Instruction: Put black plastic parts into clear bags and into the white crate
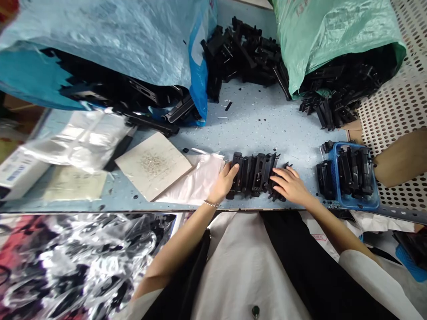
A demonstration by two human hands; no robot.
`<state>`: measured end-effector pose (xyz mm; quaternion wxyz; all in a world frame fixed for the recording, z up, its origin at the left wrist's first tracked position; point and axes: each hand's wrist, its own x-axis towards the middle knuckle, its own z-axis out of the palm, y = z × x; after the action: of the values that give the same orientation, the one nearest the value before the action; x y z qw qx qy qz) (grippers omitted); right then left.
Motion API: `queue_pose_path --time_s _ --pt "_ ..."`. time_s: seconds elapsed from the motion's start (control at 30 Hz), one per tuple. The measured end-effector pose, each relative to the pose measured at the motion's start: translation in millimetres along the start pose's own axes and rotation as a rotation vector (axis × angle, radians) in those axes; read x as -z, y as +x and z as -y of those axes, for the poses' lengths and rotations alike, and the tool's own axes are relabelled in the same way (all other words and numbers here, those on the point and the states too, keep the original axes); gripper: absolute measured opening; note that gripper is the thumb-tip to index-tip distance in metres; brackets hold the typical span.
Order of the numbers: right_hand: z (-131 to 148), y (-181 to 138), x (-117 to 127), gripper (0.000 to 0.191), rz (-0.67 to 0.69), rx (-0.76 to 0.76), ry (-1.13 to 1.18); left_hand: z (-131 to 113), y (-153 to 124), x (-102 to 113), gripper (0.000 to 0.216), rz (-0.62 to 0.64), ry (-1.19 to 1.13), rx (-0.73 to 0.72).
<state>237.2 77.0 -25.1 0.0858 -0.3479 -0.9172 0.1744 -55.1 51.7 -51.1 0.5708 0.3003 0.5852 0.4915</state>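
Observation:
A row of long black plastic parts (pixel 255 175) stands side by side near the table's front edge, between my two hands. At the row's left end, my left hand (pixel 223 184) grips the outermost part, with the thumb on its top and the fingers partly hidden against its side. My right hand (pixel 292 186) lies at the right end, its fingers spread and touching the last parts, which lean and sit less evenly. What is under the right fingertips is partly covered.
A blue basket (pixel 376 201) of black parts stands right. Behind lie a blue bag (pixel 133 40), a black heap (pixel 247 53) and a green bag (pixel 340 31). A pale square board (pixel 153 164) rests on white plastic (pixel 200 178) at left. Bagged parts (pixel 93 262) lie below the table.

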Motion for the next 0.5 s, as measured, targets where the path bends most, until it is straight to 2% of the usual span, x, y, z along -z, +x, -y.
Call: queue_pose_path --time_s 0.1,0.17,0.2,0.27,0.33,0.4,0.43,0.47,0.5 --pt "-25.7 -5.9 9.6 0.029 0.025 0.026 0.007 11.3 -5.5 -11.0 0.051 -0.048 -0.091 0.114" --pt "-25.0 0.3 20.6 0.03 -0.026 0.013 0.021 6.8 -11.9 -10.8 0.055 -0.036 -0.217 0.143" --pt "-17.8 5.4 26.0 0.033 -0.067 0.013 0.026 1.7 -17.2 -7.9 0.056 0.019 -0.266 0.169" --pt "7.5 17.2 34.0 0.045 -0.114 0.088 0.05 -11.3 -33.3 0.8 0.059 0.24 -0.301 0.273" --pt "39.0 28.2 36.6 0.051 -0.064 0.242 0.101 -24.2 -54.2 10.0 0.058 0.549 -0.254 0.424" --pt "64.8 35.9 34.4 0.042 0.021 0.358 0.153 -33.3 -73.4 18.5 0.062 0.805 -0.183 0.541" --pt "73.0 38.2 32.3 0.036 0.05 0.372 0.178 -35.5 -80.3 23.1 0.066 0.859 -0.152 0.549" --pt "77.5 39.7 29.7 0.032 0.065 0.356 0.206 -35.7 -84.6 28.3 0.069 0.836 -0.107 0.505" --pt "78.8 40.3 26.9 0.029 0.066 0.321 0.241 -34.0 -86.2 34.4 0.069 0.721 -0.029 0.401"
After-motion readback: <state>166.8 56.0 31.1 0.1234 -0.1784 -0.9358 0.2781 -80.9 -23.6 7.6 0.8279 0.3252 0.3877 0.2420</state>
